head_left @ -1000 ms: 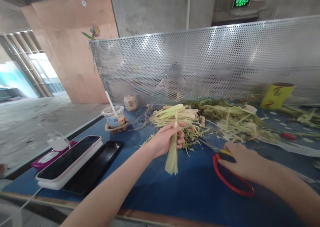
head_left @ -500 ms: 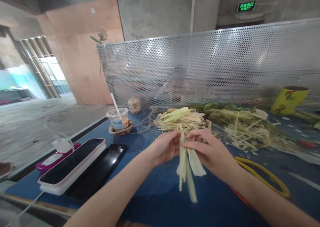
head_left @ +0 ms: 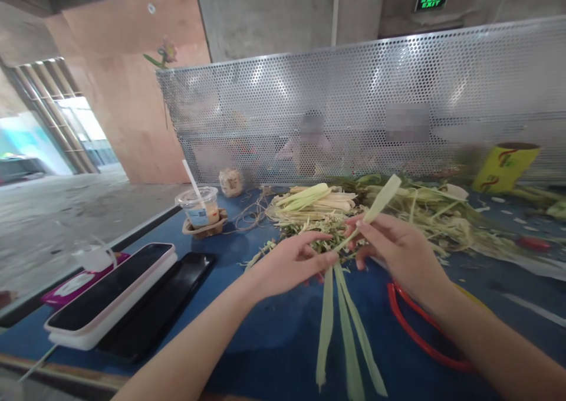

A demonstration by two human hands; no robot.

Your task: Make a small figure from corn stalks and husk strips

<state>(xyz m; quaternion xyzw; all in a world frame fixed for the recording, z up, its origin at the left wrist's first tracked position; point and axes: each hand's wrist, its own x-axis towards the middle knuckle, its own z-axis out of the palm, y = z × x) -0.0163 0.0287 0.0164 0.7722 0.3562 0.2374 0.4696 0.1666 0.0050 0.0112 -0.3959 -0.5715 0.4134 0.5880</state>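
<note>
Several pale green husk strips point(head_left: 346, 324) hang down over the blue table from the fingertips of my left hand point(head_left: 294, 262), which pinches them at their top. My right hand point(head_left: 393, 247), just to the right, pinches another husk strip point(head_left: 382, 199) whose wide end points up and to the right. That strip's narrow part runs down to my left fingertips. Behind my hands is a pile of stacked husks point(head_left: 313, 200), with small green scraps between it and my fingers.
On the left of the blue table point(head_left: 265, 342) are a white-edged phone point(head_left: 112, 289), a black phone point(head_left: 161, 306) and a lidded cup point(head_left: 201, 207). Loose husks point(head_left: 442, 218), a yellow tube point(head_left: 504, 168) and red handles point(head_left: 420, 330) are at right. A person shows behind the perforated screen point(head_left: 274, 100).
My right hand has moved right and up, drawing one strip out from the bundle at an angle. The hanging strips are spread lower. The whole view has shifted slightly.
</note>
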